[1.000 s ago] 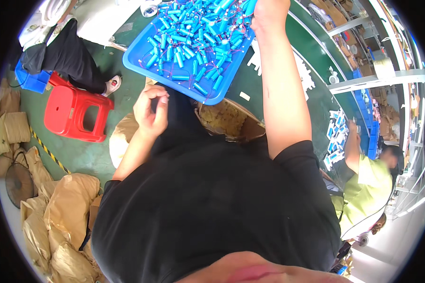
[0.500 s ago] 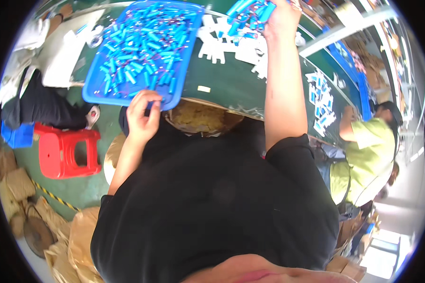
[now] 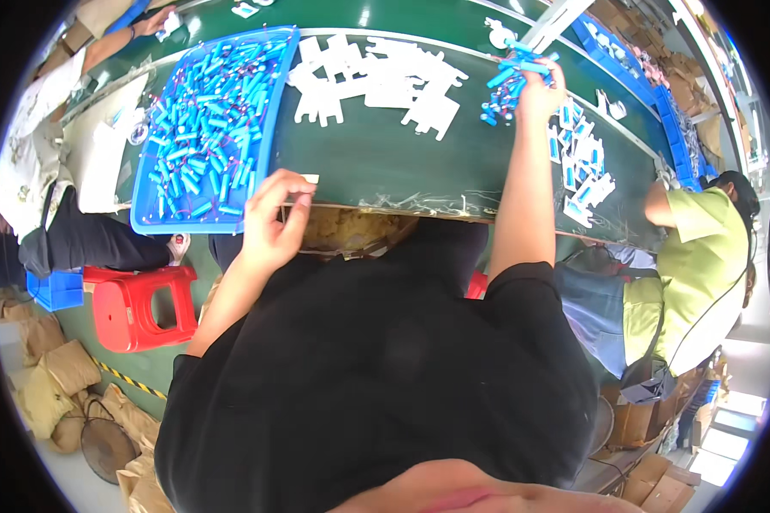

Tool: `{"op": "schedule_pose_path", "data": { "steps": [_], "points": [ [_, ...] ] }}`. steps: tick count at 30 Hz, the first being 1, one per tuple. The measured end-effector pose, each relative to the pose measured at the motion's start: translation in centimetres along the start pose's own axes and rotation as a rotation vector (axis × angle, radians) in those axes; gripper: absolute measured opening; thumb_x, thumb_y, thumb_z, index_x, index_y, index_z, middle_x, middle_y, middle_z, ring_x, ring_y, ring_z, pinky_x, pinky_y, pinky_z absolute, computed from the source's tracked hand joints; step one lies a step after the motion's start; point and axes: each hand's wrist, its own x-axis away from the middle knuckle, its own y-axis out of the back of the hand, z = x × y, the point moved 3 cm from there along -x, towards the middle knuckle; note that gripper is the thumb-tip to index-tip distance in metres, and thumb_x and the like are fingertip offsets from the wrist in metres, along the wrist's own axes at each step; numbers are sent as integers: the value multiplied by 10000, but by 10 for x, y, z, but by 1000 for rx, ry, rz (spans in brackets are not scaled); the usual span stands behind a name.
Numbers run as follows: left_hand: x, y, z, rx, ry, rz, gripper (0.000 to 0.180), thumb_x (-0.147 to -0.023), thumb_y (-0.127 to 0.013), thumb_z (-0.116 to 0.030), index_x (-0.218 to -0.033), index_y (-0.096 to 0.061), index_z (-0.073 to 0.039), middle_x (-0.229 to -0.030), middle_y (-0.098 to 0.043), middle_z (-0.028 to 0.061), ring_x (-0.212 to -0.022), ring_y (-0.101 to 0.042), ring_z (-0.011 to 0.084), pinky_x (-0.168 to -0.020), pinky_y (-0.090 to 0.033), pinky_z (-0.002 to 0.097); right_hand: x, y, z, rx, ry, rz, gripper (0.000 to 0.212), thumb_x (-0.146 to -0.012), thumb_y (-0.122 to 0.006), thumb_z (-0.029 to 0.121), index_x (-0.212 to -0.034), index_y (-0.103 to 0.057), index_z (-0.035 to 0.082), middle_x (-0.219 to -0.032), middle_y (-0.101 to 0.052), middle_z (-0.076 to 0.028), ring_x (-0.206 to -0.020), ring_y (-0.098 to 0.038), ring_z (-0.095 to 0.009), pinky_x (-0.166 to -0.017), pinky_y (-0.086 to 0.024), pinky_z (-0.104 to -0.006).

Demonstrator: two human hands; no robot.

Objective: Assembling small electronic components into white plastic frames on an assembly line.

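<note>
My right hand (image 3: 539,96) reaches out over the green table, closed on a bunch of blue cylindrical batteries with thin wires (image 3: 506,84). The bunch hangs out past the fingertips on the left. Close to the near table edge is my left hand (image 3: 274,221), its fingers loosely curled and the thumb a little apart, with nothing visible in it. It is beside the front right corner of a blue tray (image 3: 275,111) heaped with the same wired batteries (image 3: 210,128). A small cream label (image 3: 310,179) lies by its fingertips.
White flat cut-out pieces (image 3: 393,81) lie at the table's middle back. More white pieces holding blue batteries (image 3: 583,158) lie right of my right forearm. A co-worker in yellow-green (image 3: 706,235) sits at the right; another person's arm (image 3: 115,43) reaches in far left. A red stool (image 3: 141,312) stands left.
The view has shifted, so the tray now shows lower and further left. My right hand, still with the batteries, shows lower and nearer the white battery-filled pieces. My left hand has shifted right of the tray's corner.
</note>
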Motion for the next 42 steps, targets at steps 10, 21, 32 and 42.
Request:
{"op": "schedule_pose_path", "data": {
  "steps": [10,21,32,42],
  "points": [
    [-88,-135,-9,-146,-99,463,259,-937,-695,-104,-1190,-677,-52,-1157,-681,135,-1061,-680,338,-975,-509,489,10,30,-59,153,-478,73,174,-854,-745,-11,-1016,-806,-10,-892,-735,-38,-779,-654,-125,-716,-513,-265],
    [-90,-228,3,-838,-210,547,650,-1019,-663,-340,-1569,-494,-36,-1654,-436,217,-1568,-370,361,-1263,-232,675,5,58,-81,398,-218,341,348,-1063,-637,181,-1376,-730,63,-1220,-774,-91,-1151,-687,-183,-1035,-500,-307],
    [-45,-151,3,-484,-243,450,401,-881,-759,-135,-1263,-670,-50,-1331,-627,131,-1247,-611,342,-1082,-469,500,12,30,0,820,225,433,511,-874,-857,380,-1272,-773,71,-1304,-755,-138,-1174,-740,-321,-1023,-567,-401],
    [-53,-105,-3,-312,-172,320,531,-864,-604,98,-1376,-632,-39,-1204,-710,179,-1075,-703,389,-876,-595,457,4,45,-12,648,84,366,270,-997,-639,17,-1247,-743,29,-1222,-779,-163,-886,-803,-231,-821,-614,-342]
  ]
}}
